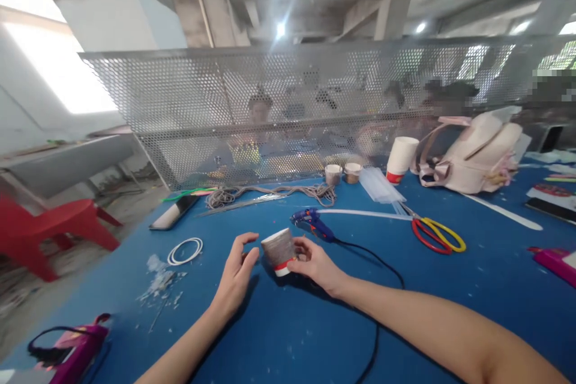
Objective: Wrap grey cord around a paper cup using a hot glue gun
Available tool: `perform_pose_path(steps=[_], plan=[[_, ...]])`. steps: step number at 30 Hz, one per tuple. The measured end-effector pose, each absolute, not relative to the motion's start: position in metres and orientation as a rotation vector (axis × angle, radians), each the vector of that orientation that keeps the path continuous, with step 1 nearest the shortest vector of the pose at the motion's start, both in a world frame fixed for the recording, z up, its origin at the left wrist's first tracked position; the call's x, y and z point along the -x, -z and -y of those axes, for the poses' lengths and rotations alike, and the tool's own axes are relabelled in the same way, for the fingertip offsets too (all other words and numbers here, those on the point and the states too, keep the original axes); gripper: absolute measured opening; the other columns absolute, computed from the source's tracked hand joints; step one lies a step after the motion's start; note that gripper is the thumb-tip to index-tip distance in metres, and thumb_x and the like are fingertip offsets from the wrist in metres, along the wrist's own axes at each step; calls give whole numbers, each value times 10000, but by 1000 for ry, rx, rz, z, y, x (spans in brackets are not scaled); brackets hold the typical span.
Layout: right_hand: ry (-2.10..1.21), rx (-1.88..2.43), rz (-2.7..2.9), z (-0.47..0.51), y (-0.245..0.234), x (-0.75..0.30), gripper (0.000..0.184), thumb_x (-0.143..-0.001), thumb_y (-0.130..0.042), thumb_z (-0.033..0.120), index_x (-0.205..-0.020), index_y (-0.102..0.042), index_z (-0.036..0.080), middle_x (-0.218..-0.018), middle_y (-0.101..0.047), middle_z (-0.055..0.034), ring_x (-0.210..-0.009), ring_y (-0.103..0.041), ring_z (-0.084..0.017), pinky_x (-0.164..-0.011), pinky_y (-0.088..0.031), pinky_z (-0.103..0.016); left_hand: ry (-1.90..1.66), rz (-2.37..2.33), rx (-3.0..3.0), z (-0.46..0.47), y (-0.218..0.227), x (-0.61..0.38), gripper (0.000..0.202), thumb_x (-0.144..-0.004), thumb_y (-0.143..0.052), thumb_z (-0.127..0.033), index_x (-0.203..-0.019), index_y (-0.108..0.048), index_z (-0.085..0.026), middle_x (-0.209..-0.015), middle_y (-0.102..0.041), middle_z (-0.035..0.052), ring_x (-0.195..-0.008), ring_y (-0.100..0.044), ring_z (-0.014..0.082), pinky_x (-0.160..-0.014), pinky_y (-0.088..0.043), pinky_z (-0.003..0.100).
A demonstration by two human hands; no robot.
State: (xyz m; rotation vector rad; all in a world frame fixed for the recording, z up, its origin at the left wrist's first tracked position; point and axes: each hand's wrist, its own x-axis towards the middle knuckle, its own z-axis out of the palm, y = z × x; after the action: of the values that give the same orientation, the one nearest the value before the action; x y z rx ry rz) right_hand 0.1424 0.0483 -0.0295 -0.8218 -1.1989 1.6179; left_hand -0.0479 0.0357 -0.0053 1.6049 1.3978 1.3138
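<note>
A small paper cup (279, 250), wrapped in grey-brown cord over most of its side with a red and white band bare near its base, tilts above the blue table. My right hand (317, 261) grips it from the right, thumb in front and fingers behind. To its left, my left hand (239, 267) is held apart from the cup, thumb and fingers parted and nothing between them. Just beyond the cup lies a blue glue gun (314, 223) with a long clear glue stick (364, 214) at its back end. Its black cord (375, 261) runs behind my right forearm.
Scissors (436, 235) with red and yellow handles lie to the right. Behind are loose grey cord (225, 197), two wrapped cups (333, 174), glue sticks (382, 186), stacked paper cups (402, 159) and a backpack (472, 153). At left are a phone (174, 212), white rings (185, 251) and scraps (158, 282).
</note>
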Motion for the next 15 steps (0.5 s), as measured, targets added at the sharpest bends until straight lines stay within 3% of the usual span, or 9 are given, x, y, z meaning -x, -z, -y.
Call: perform_pose_path(steps=[4, 9, 15], plan=[[-1563, 806, 1239, -49, 35, -141, 552, -574, -812, 328, -1036, -555, 171, -1041, -620, -79, -899, -621, -205, -862, -463, -363, -1358, -1395, -1490, -41, 7, 47, 364, -784, -528, -516, -954, -613, -205, -996, -628, 59, -780, -615, 192, -784, -512, 348], [-1552, 773, 1259, -53, 41, -139, 559, -584, -801, 328, -1062, -554, 178, -1061, -609, -80, -828, -625, -190, -808, -469, -345, -1477, -1325, -1282, -46, 15, 39, 368, -760, -557, -541, -870, -628, -198, -949, -642, 75, -956, -585, 245, -674, -521, 306], [-1527, 803, 1287, -57, 42, -138, 551, -558, -793, 341, -1032, -561, 183, -987, -610, -43, -643, -545, -114, -621, -428, -266, -1528, -1296, -1200, -52, 21, 36, 396, -755, -560, -576, -850, -628, -197, -898, -624, 73, -920, -569, 245, -613, -504, 289]])
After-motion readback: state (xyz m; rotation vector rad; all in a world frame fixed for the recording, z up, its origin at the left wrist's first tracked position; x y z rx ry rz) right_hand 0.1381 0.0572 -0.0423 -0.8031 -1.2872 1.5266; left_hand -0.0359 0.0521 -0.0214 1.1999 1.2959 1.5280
